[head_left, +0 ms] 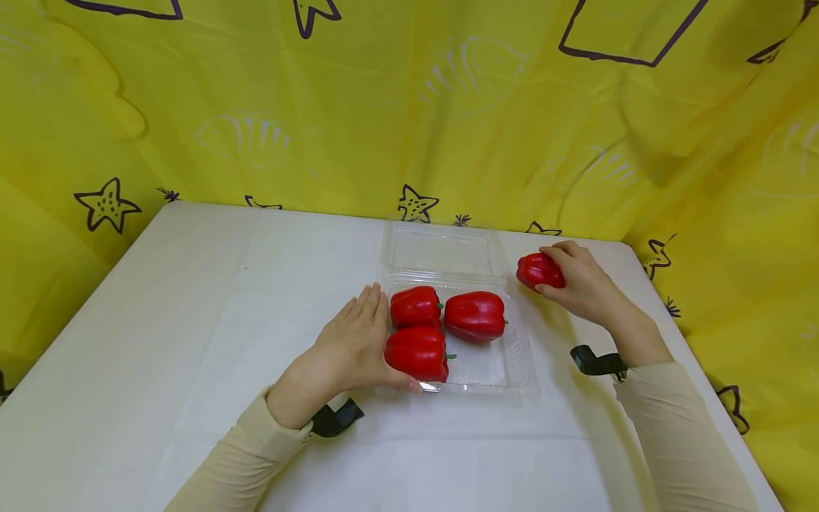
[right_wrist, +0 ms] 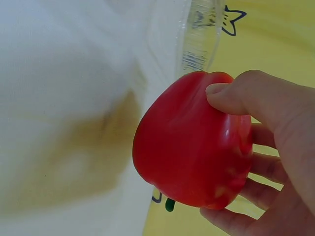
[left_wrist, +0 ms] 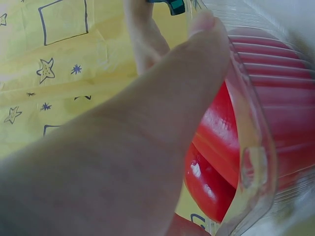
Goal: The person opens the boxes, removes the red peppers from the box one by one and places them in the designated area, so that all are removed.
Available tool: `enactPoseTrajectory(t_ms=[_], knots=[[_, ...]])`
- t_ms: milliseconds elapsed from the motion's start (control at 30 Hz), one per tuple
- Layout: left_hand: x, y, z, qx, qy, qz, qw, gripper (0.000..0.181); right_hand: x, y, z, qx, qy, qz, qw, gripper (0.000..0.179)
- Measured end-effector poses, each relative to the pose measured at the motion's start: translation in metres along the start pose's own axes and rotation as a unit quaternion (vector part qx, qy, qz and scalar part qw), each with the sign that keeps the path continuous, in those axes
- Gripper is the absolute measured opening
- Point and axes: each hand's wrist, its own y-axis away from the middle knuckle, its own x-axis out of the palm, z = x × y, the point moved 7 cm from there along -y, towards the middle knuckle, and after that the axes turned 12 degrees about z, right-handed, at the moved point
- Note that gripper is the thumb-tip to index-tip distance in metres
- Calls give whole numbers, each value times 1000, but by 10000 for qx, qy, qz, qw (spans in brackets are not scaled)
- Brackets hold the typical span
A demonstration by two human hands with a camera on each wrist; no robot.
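Observation:
A clear plastic clamshell box (head_left: 521, 355) lies on the table with its lid (head_left: 441, 252) folded back. Inside it are three red bell peppers: one at the back left (head_left: 414, 307), one at the front left (head_left: 417, 353) and one on the right (head_left: 475, 316). My left hand (head_left: 352, 345) rests along the box's left side, fingers straight, thumb spread across the front left corner. To the right of the box, my right hand (head_left: 585, 284) holds another red bell pepper (right_wrist: 189, 142) between thumb and fingers. Its green stem points away from the palm in the right wrist view.
A white table (head_left: 192, 320) carries the box. Behind and to the right hangs a yellow curtain (head_left: 358, 107) printed with starfish and fish. A black strap mount sits on each wrist, the left one (head_left: 335, 417) close to the table.

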Motion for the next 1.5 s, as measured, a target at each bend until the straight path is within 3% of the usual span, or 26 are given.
enactPoseTrajectory(t_ms=[200, 767, 1133, 1500], knots=[[0, 0, 0, 5, 11, -14, 10000, 135, 7, -7, -3, 94, 29, 234, 9997, 60], [0, 0, -1, -34, -3, 40, 10000, 134, 18, -16, -9, 71, -21, 391, 9992, 64], [-1, -1, 0, -45, -5, 32, 10000, 134, 16, -16, -10, -75, 34, 218, 9997, 57], [-1, -1, -1, -35, 14, 28, 10000, 132, 17, -14, -17, 470, 157, 623, 9968, 61]])
